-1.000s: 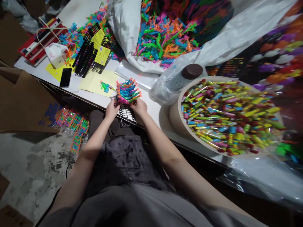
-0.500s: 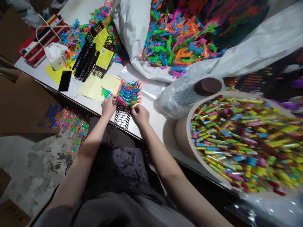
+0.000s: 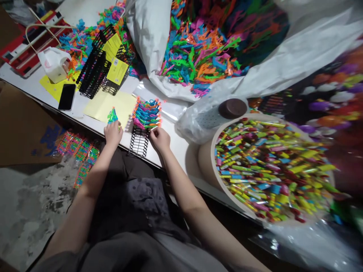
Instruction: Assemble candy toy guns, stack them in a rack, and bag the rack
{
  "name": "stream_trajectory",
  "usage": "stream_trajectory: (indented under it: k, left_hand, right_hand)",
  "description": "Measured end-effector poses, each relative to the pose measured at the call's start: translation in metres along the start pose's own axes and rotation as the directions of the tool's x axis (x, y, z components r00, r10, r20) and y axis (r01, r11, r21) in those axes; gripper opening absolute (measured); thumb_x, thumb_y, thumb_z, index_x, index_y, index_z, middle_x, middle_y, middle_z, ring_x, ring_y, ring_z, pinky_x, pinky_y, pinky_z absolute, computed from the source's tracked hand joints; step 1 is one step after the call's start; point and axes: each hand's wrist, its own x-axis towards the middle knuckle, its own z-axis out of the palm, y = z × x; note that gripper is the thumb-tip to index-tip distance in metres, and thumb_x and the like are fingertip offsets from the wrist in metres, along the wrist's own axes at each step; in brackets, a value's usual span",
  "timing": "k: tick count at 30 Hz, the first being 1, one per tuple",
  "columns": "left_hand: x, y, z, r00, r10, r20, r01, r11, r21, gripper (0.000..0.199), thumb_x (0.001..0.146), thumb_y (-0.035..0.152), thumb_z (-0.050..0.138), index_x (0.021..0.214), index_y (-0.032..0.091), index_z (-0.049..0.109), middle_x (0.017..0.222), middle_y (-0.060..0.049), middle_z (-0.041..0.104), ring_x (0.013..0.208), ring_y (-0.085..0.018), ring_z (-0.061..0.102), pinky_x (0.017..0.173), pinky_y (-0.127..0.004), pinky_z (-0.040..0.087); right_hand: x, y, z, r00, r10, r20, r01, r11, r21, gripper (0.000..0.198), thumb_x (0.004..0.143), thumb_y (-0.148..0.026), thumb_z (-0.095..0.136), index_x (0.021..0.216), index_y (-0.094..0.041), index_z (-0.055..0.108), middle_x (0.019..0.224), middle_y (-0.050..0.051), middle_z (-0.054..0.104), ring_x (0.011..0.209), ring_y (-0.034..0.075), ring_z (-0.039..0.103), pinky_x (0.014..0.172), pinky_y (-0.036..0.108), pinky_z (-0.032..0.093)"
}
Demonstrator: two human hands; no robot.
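Note:
A black wire-like rack (image 3: 138, 141) lies at the table's front edge, its near rungs bare. Rows of small blue, green, pink and orange plastic toys (image 3: 146, 113) cover its far part. My left hand (image 3: 113, 133) is to the left of the rack, its fingers closed around a few green and blue plastic toys (image 3: 112, 115) that stick out beyond the fingertips. At the rack's right edge, just below the lowest row, my right hand (image 3: 160, 139) has its fingers pinched together. What lies between those fingertips is hidden.
Behind the rack, a white sack (image 3: 150, 41) holds many loose toys. A large tub (image 3: 208, 162) of colourful wrapped sticks stands right, by a bagged dark-lidded container (image 3: 232, 108). Black racks (image 3: 95, 73), a phone (image 3: 67, 97) and yellow paper (image 3: 98, 107) lie left.
My left hand has moved left, away from the rack, with the green and blue toys. My right hand stays at the rack's right edge. The view has turned a little to the right.

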Motion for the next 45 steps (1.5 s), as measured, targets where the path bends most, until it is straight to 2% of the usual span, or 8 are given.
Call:
stream_trajectory:
  k: [8,12,16,20,24,31,37,45]
  left_hand:
    - [-0.102,-0.046,-0.022,0.936,-0.201,-0.29,0.111,0.948,-0.297,0.023,0.089,0.023,0.033,0.105,0.017,0.048,0.106,-0.012,0.059,0.105,-0.02,0.057,0.093,-0.034,0.044]
    - [-0.167,-0.073,-0.015,0.936,-0.264,-0.231,0.169,0.917,-0.361,0.02,0.089,0.024,0.03,0.1,0.019,0.046,0.099,-0.01,0.057,0.095,-0.02,0.06,0.09,-0.038,0.048]
    - [-0.206,-0.092,-0.001,0.929,-0.286,-0.233,0.189,0.911,-0.366,0.008,0.082,0.022,0.035,0.086,0.022,0.042,0.088,-0.009,0.054,0.095,-0.025,0.059,0.09,-0.045,0.048]
    - [-0.199,-0.097,0.011,0.941,-0.246,-0.231,0.142,0.911,-0.387,0.007,0.076,0.019,0.037,0.083,0.022,0.036,0.088,-0.009,0.053,0.092,-0.023,0.058,0.088,-0.042,0.049]
    - [-0.18,-0.091,0.018,0.981,-0.15,-0.126,0.096,0.926,-0.364,0.01,0.073,0.018,0.04,0.082,0.022,0.038,0.089,-0.01,0.056,0.091,-0.025,0.06,0.083,-0.04,0.05]
    - [-0.176,-0.089,0.014,0.994,-0.049,0.097,0.071,0.968,-0.241,0.036,0.072,0.016,0.042,0.105,0.018,0.055,0.097,-0.012,0.069,0.088,-0.028,0.065,0.076,-0.038,0.048]
    - [-0.174,-0.087,0.01,0.995,0.01,0.1,0.008,0.983,-0.184,0.038,0.073,0.016,0.041,0.103,0.019,0.063,0.101,-0.009,0.071,0.086,-0.027,0.066,0.075,-0.035,0.047]
    - [-0.178,-0.088,0.011,0.992,0.018,0.126,0.009,0.978,-0.21,0.037,0.073,0.015,0.041,0.103,0.017,0.063,0.1,-0.008,0.071,0.085,-0.026,0.066,0.075,-0.034,0.046]
  right_hand:
    - [-0.017,-0.014,-0.011,0.999,-0.042,0.013,0.041,0.999,0.035,0.024,0.086,-0.034,0.042,0.082,-0.017,0.057,0.08,0.003,0.062,0.074,0.013,0.054,0.067,0.023,0.037]
    - [-0.059,-0.009,-0.067,0.986,-0.168,-0.001,0.168,0.985,-0.03,0.027,0.087,-0.037,0.041,0.091,-0.018,0.06,0.089,0.005,0.065,0.079,0.015,0.057,0.077,0.026,0.043]
    - [-0.081,0.028,-0.147,0.936,-0.067,-0.344,-0.032,0.961,-0.274,0.037,0.088,-0.022,0.03,0.112,-0.014,0.057,0.109,0.013,0.062,0.101,0.021,0.057,0.094,0.035,0.042]
    - [-0.069,0.068,-0.186,0.944,-0.034,-0.328,-0.127,0.881,-0.456,0.053,0.077,-0.01,0.037,0.128,-0.012,0.051,0.129,0.015,0.053,0.12,0.025,0.046,0.103,0.041,0.036]
    - [-0.058,0.082,-0.177,0.97,0.04,-0.242,-0.168,0.825,-0.539,0.052,0.073,-0.012,0.044,0.124,-0.01,0.055,0.131,0.018,0.049,0.117,0.03,0.047,0.101,0.042,0.037]
    - [-0.055,0.083,-0.17,0.939,0.108,-0.327,-0.269,0.823,-0.5,0.038,0.076,-0.017,0.045,0.108,-0.01,0.064,0.116,0.02,0.053,0.104,0.028,0.052,0.095,0.041,0.042]
    - [-0.059,0.089,-0.171,0.863,0.179,-0.472,-0.4,0.813,-0.424,0.047,0.075,-0.012,0.037,0.115,-0.01,0.063,0.115,0.019,0.055,0.105,0.026,0.053,0.097,0.042,0.042]
    - [-0.06,0.095,-0.17,0.845,0.231,-0.482,-0.471,0.747,-0.469,0.045,0.076,-0.025,0.047,0.116,-0.014,0.064,0.112,0.018,0.057,0.1,0.029,0.055,0.091,0.044,0.044]
